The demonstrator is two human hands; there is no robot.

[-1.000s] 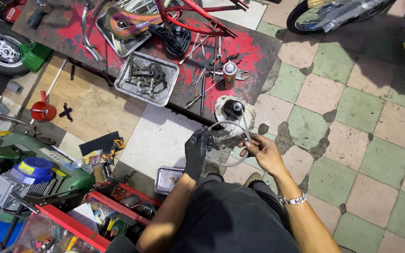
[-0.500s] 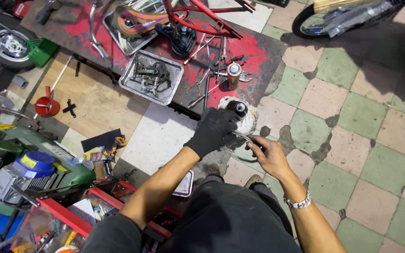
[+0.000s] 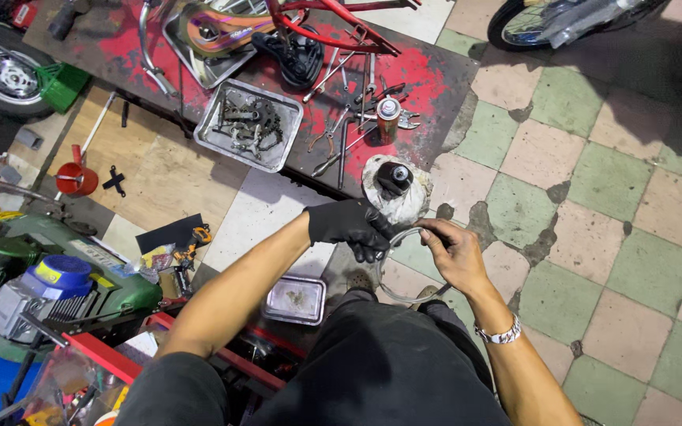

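Two metal trays [image 3: 251,126] [image 3: 295,300], one red funnel [image 3: 77,179], one spray can [image 3: 388,118]

Worn green-and-cream tile floor [image 3: 625,181] — cracked.

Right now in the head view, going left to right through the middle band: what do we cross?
Red funnel → metal tray of greasy parts → left hand in a black glove → thin wire ring both hands grip → bare right hand → green and cream floor tiles.
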